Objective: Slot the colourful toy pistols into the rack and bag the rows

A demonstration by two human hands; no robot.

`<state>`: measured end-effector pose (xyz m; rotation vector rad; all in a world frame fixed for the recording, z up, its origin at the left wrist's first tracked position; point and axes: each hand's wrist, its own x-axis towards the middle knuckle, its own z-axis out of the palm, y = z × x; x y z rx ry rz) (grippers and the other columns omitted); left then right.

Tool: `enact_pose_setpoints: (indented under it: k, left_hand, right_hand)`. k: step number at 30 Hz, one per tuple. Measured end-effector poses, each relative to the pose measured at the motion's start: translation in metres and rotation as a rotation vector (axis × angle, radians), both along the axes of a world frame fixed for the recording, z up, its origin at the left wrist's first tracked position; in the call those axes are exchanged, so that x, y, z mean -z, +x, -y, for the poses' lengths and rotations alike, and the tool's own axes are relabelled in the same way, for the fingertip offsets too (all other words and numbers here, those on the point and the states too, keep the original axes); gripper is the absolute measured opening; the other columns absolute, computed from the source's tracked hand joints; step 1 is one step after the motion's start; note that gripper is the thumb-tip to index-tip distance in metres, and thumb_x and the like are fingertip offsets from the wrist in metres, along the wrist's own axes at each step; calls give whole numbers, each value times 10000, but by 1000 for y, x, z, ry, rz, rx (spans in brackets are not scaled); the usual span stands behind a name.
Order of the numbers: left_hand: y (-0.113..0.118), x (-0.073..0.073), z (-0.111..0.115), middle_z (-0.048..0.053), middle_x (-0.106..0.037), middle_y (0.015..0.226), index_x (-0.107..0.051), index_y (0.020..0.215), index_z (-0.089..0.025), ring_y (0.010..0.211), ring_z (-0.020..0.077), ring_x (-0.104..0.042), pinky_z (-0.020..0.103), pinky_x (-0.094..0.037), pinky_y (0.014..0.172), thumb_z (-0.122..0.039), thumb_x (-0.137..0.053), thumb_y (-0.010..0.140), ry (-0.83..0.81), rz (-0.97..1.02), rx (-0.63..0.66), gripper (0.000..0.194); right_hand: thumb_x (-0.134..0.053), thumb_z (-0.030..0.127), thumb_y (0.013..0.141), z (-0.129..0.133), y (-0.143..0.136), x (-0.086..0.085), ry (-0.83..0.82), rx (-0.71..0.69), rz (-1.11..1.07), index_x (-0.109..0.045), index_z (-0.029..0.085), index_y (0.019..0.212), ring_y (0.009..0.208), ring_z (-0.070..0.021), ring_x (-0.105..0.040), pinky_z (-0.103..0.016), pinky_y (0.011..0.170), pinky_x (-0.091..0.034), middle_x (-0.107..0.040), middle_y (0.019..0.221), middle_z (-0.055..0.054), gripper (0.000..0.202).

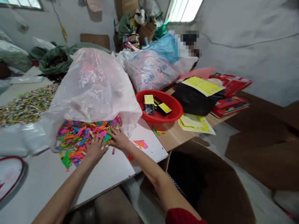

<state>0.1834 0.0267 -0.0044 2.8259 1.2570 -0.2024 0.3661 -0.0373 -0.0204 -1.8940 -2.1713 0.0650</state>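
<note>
Small bright plastic pieces (pixel 77 133) in pink, orange, green and blue spill from the mouth of a large translucent bag (pixel 93 84) onto the white tabletop (pixel 112 174). My left hand (pixel 95 150) rests on the near edge of the pile, fingers spread and pointing away from me. To its right, my right hand (pixel 119 138) touches the pile's right side, its fingers also apart. Neither hand grips a piece that I can make out. A few pink and orange pieces (pixel 140 144) lie loose on the table to the right of my right hand.
A red basin (pixel 174 115) with yellow-and-black packs stands at the right, near yellow cards (pixel 198 124). Many small multicoloured pieces (pixel 30 105) cover the left side. An open cardboard box (pixel 224 193) stands below the table's right edge. Full bags (pixel 149 68) stand behind.
</note>
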Motion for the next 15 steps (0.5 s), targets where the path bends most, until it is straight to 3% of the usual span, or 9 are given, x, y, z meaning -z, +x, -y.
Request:
enact_pose_setpoints:
  k: [2, 4, 6, 9, 11, 13, 15]
  left_hand:
    - [-2, -21, -1, 187, -419, 1474, -506, 1364, -199, 1317, 381, -424, 597, -373, 996, -414, -602, 829, -108, -16, 61, 585]
    - [-7, -41, -13, 114, -599, 1297, -577, 1283, -242, 1156, 287, -572, 430, -452, 954, -432, -553, 866, -179, 6, 117, 459]
    - [-11, -60, -40, 99, -626, 1224, -543, 1318, -241, 1071, 243, -606, 354, -466, 922, -449, -423, 938, -145, 65, 113, 450]
    - [-13, -79, -107, 201, -416, 1439, -310, 1483, -184, 1214, 346, -503, 462, -441, 954, -405, -419, 948, 178, 113, 54, 589]
    - [-7, -83, -159, 217, -276, 1525, -258, 1504, -216, 1252, 399, -454, 557, -421, 947, -365, -428, 949, 237, 30, 53, 599]
    - [7, -84, -207, 220, -356, 1482, -327, 1475, -208, 1224, 397, -476, 601, -412, 938, -331, -442, 946, 199, -32, 40, 555]
    - [26, -84, -244, 237, -471, 1380, -409, 1412, -130, 1209, 395, -480, 663, -369, 945, -310, -428, 954, 182, -35, -3, 493]
  right_hand:
    - [-588, 533, 889, 0, 1, -11, -41, -68, 12, -418, 174, 1428, 1320, -329, -405, -519, 1084, -325, -413, 1458, -184, 670]
    - [-590, 479, 900, -2, 7, -32, -84, -134, 47, -495, 166, 1357, 1189, -300, -519, -458, 1015, -405, -540, 1313, -173, 562]
    - [-553, 361, 935, -11, 21, -59, -79, -152, 114, -506, 177, 1342, 1077, -269, -568, -405, 945, -445, -602, 1196, -145, 449]
    - [-448, 209, 962, -43, 62, -92, 45, -49, 281, -371, 209, 1451, 1178, -297, -498, -438, 979, -400, -502, 1361, -157, 496]
    - [-447, 183, 949, -73, 99, -100, 52, 51, 387, -369, 206, 1452, 1267, -337, -417, -502, 1037, -330, -401, 1465, -158, 510]
    - [-470, 210, 940, -106, 132, -95, -11, 156, 442, -398, 181, 1431, 1291, -363, -389, -550, 1058, -283, -362, 1496, -167, 497]
    - [-448, 234, 952, -135, 151, -85, -43, 253, 452, -376, 153, 1442, 1288, -363, -398, -567, 1060, -273, -344, 1504, -185, 502]
